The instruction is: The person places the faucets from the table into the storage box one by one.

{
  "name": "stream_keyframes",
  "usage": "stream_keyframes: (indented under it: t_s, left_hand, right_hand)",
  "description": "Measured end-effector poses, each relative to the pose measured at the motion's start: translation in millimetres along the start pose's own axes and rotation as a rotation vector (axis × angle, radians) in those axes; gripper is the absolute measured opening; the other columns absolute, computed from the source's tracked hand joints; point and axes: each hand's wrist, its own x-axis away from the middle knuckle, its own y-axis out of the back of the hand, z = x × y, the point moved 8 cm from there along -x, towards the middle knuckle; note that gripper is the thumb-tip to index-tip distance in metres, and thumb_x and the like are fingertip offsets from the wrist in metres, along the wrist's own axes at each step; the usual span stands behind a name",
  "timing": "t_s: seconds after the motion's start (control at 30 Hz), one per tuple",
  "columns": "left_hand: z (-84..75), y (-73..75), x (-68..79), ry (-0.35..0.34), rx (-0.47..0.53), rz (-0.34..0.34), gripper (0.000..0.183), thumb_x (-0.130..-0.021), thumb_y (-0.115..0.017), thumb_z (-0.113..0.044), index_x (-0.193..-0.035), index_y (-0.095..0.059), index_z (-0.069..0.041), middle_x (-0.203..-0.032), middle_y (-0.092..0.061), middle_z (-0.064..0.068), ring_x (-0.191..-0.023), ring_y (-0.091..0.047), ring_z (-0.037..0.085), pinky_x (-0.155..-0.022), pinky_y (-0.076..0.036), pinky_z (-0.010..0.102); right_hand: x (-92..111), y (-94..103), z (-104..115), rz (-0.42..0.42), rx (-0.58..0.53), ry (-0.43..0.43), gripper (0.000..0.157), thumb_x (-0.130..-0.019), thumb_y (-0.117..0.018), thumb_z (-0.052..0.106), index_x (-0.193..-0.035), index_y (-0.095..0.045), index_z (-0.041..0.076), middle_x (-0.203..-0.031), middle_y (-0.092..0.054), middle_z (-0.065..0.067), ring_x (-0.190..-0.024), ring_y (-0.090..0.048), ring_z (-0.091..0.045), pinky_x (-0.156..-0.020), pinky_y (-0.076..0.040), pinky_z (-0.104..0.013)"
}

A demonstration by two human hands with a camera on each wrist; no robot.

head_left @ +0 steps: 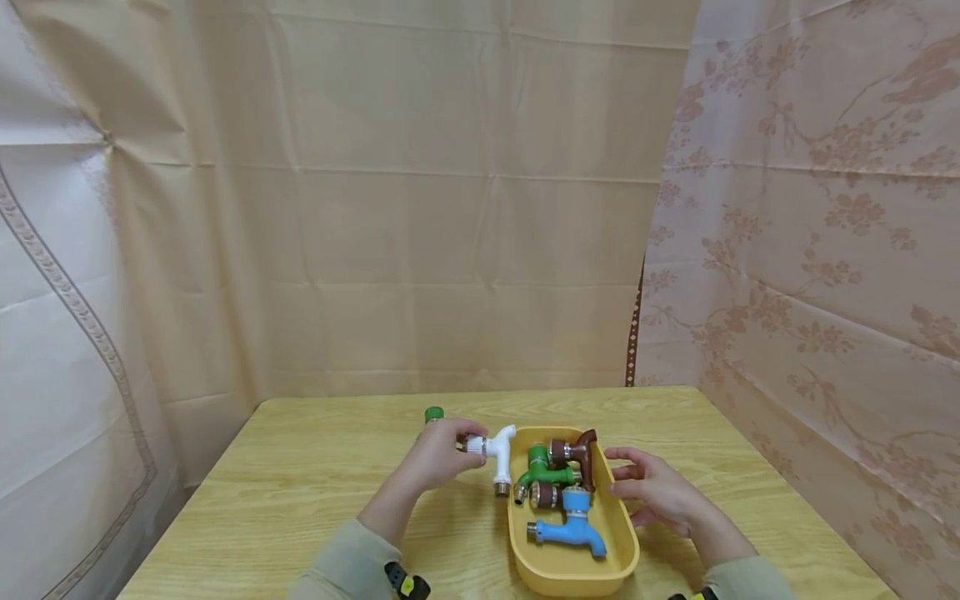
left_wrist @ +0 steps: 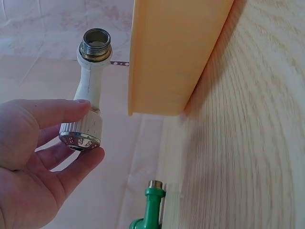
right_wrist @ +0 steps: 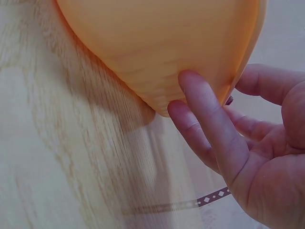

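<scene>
My left hand (head_left: 441, 457) pinches a white tap (head_left: 500, 457) by its ribbed knob, with the thumb on one side and fingers on the other. In the left wrist view the threaded end of the white tap (left_wrist: 94, 78) points up, beside the bin's outer wall. The yellow plastic bin (head_left: 573, 583) holds a blue tap (head_left: 572, 532), a green tap (head_left: 550, 475) and a brown tap (head_left: 584, 457). A second brown knob (head_left: 545, 496) shows between them, its body mostly hidden. My right hand (head_left: 660, 493) is at the bin's right side, fingers spread, fingertips at its outer wall.
Another green tap (head_left: 433, 413) lies on the wooden table (head_left: 300, 492) beyond my left hand, partly hidden by it; its body (left_wrist: 151, 207) shows in the left wrist view. A beige curtain (head_left: 450, 208) hangs behind the table, and a flowered one (head_left: 840, 250) on the right.
</scene>
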Motion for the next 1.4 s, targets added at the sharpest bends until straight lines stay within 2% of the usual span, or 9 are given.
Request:
stream_keyframes:
  t_s: [0.23, 0.47, 0.67, 0.8, 1.03, 1.27, 1.4]
  left_hand:
    - [-8.9, -7.2, -2.8, 0.003, -0.005, 0.013, 0.03, -0.087, -0.081, -0.011, -0.116, -0.075, -0.011, -0.102, -0.068, -0.003, -0.091, -0.061, 0.014, -0.072, -0.055, 0.03]
    - [-18.3, -16.2, -6.2, -0.028, -0.016, 0.027, 0.03, -0.086, -0.082, -0.012, -0.116, -0.075, -0.012, -0.102, -0.069, -0.005, -0.091, -0.061, 0.014, -0.071, -0.055, 0.028]
    - [-23.7, -24.6, -8.3, -0.019, -0.015, 0.041, 0.029, -0.087, -0.082, -0.014, -0.114, -0.075, -0.012, -0.102, -0.068, -0.006, -0.09, -0.061, 0.014, -0.071, -0.054, 0.029]
    - [-26.5, -30.4, -10.1, -0.006, -0.037, 0.051, 0.03, -0.086, -0.084, -0.017, -0.115, -0.076, -0.014, -0.103, -0.068, -0.007, -0.092, -0.06, 0.014, -0.073, -0.054, 0.031]
    - [-36.2, -40.7, -12.0, -0.028, -0.067, 0.07, 0.026, -0.085, -0.085, -0.018, -0.109, -0.076, -0.019, -0.101, -0.068, -0.01, -0.092, -0.061, 0.01, -0.076, -0.053, 0.031]
    - [-42.3, -50.6, -12.7, -0.006, -0.08, 0.092, 0.029, -0.085, -0.086, -0.021, -0.111, -0.075, -0.018, -0.103, -0.067, -0.01, -0.092, -0.061, 0.01, -0.078, -0.054, 0.032]
    - [-46.8, -56.1, -14.5, -0.015, -0.085, 0.099, 0.028, -0.084, -0.086, -0.02, -0.11, -0.075, -0.017, -0.103, -0.068, -0.009, -0.092, -0.062, 0.009, -0.078, -0.054, 0.031]
  right_hand:
    - [-1, 0.6, -1, 0.011, -0.008, 0.008, 0.069, -0.095, -0.067, 0.005, -0.152, -0.029, -0.005, -0.135, -0.052, -0.031, -0.103, -0.067, -0.035, -0.059, -0.059, -0.044]
    - [-1, 0.7, -1, 0.016, -0.015, 0.014, 0.069, -0.096, -0.067, 0.005, -0.152, -0.028, -0.005, -0.134, -0.052, -0.031, -0.102, -0.067, -0.035, -0.059, -0.059, -0.044]
    - [-1, 0.0, -1, 0.022, -0.022, 0.021, 0.068, -0.097, -0.066, 0.004, -0.153, -0.027, -0.005, -0.135, -0.052, -0.031, -0.102, -0.067, -0.036, -0.059, -0.059, -0.044]
    - [-1, 1.1, -2, 0.015, -0.017, 0.018, 0.068, -0.096, -0.066, 0.004, -0.152, -0.029, -0.004, -0.134, -0.053, -0.03, -0.102, -0.067, -0.035, -0.059, -0.059, -0.043]
    - [-1, 1.2, -1, 0.016, -0.016, 0.019, 0.068, -0.096, -0.067, 0.005, -0.152, -0.029, -0.005, -0.134, -0.052, -0.031, -0.103, -0.067, -0.034, -0.059, -0.059, -0.043]
    - [-1, 1.1, -2, 0.008, -0.01, 0.017, 0.068, -0.095, -0.067, 0.004, -0.152, -0.03, -0.004, -0.134, -0.053, -0.031, -0.102, -0.067, -0.034, -0.059, -0.059, -0.044]
    - [0, 0.7, -1, 0.01, -0.011, 0.03, 0.068, -0.096, -0.066, 0.003, -0.152, -0.029, -0.005, -0.134, -0.053, -0.031, -0.102, -0.067, -0.034, -0.058, -0.059, -0.043]
